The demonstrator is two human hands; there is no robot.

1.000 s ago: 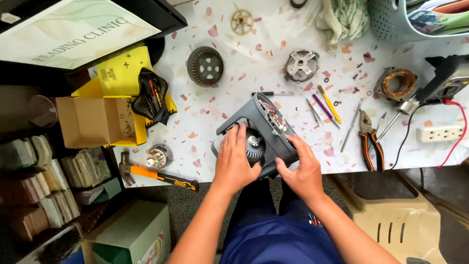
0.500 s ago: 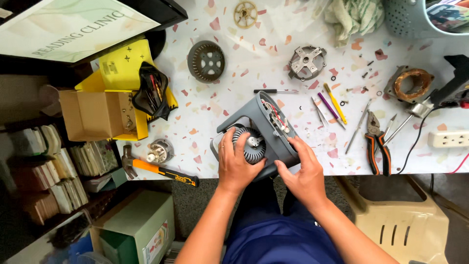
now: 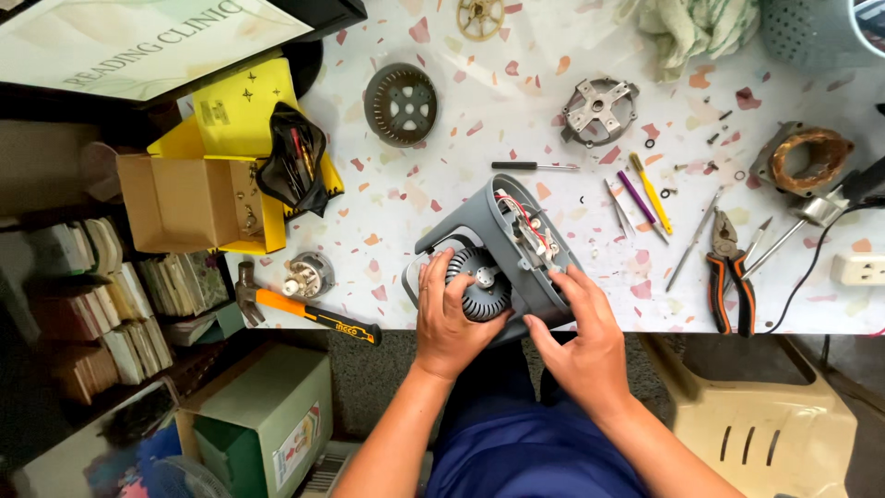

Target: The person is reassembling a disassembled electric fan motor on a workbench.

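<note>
Head view: hammer [image 3: 309, 312] beside housing [image 3: 502, 244]

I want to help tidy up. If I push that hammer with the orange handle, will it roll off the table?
Probably not. The hammer lies flat near the table's front edge, and its head sticks out sideways, which should stop rolling. It would more likely slide or pivot. The metal head end probably feels heavy, so pushed past the edge it could tip off.
</note>
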